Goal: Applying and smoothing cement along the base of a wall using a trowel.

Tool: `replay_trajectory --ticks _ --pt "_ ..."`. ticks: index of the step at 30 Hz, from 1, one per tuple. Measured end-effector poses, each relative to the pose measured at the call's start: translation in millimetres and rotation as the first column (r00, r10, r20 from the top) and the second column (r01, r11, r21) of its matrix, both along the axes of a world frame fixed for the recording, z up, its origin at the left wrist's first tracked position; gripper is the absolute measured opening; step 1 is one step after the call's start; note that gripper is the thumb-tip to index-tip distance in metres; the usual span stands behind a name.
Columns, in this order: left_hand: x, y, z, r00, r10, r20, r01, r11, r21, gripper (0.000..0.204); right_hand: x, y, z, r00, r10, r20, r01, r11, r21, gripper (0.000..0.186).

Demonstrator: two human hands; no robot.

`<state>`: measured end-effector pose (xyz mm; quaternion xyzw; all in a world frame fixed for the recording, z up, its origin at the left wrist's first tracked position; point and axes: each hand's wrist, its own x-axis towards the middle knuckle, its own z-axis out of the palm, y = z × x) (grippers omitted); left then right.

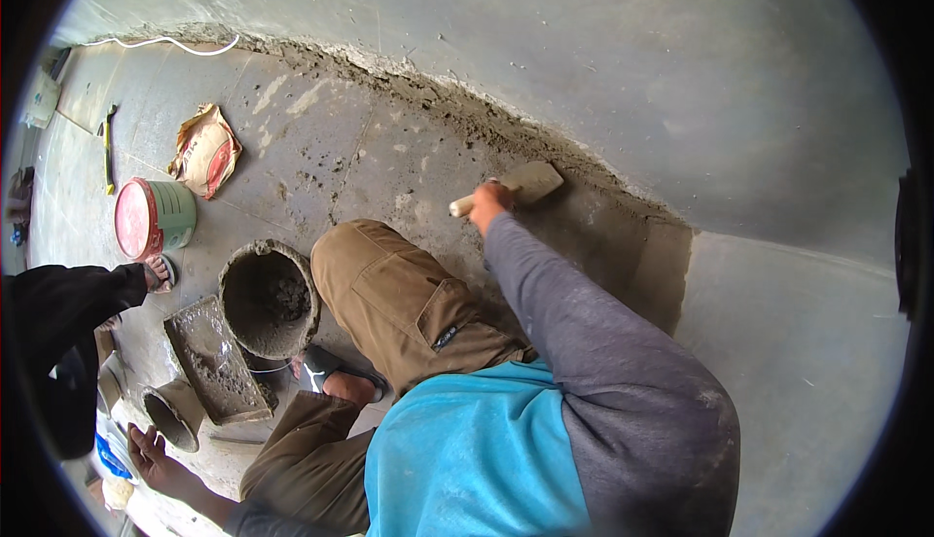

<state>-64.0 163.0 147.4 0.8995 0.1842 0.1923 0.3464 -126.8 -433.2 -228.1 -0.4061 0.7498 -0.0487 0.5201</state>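
Note:
My right hand is closed around the pale handle of a trowel. The trowel's broad, mortar-coloured blade lies low by the foot of the grey wall, beside a rough strip of mortar along the wall's base. At the lower left, my left hand is held out with its fingers apart and slightly bent; nothing shows in it. Nearest to that hand is a small mortar-stained container. A bucket with dark wet mortar inside stands left of my knee.
A mortar-smeared rectangular tray lies beside the bucket. Farther left are a green and red bucket, a crumpled paper bag and a yellow-black tool. Another person in black stands at the left edge. A white cable runs along the far wall.

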Motion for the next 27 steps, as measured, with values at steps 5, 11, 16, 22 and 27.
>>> replay_trajectory --ticks 5,11,16,22,27 --pt "0.1 -20.9 0.0 0.994 -0.072 0.083 0.076 0.996 -0.049 0.034 69.5 57.4 23.2 0.989 0.104 -0.102 -0.115 0.987 -0.109 0.036" --pt "-18.5 -43.2 9.1 0.988 -0.154 0.019 0.152 0.984 0.093 0.033 32.9 82.9 88.8 0.999 0.002 0.045 -0.001 1.000 -0.016 0.038" --pt "-21.0 -76.7 12.2 0.959 -0.282 -0.009 0.282 0.958 0.048 0.030 15.0 38.6 -10.3 0.967 -0.221 0.128 0.232 0.970 -0.073 0.038" --pt "-20.2 -94.8 15.3 0.953 -0.304 0.007 0.304 0.953 -0.001 0.028 -19.8 45.8 59.0 0.436 0.855 -0.280 -0.874 0.327 -0.360 0.040" --pt "-22.9 -95.3 14.7 0.935 -0.354 0.009 0.354 0.934 -0.048 0.027 10.6 -19.0 177.2 0.054 0.727 -0.685 -0.913 -0.242 -0.330 0.036"
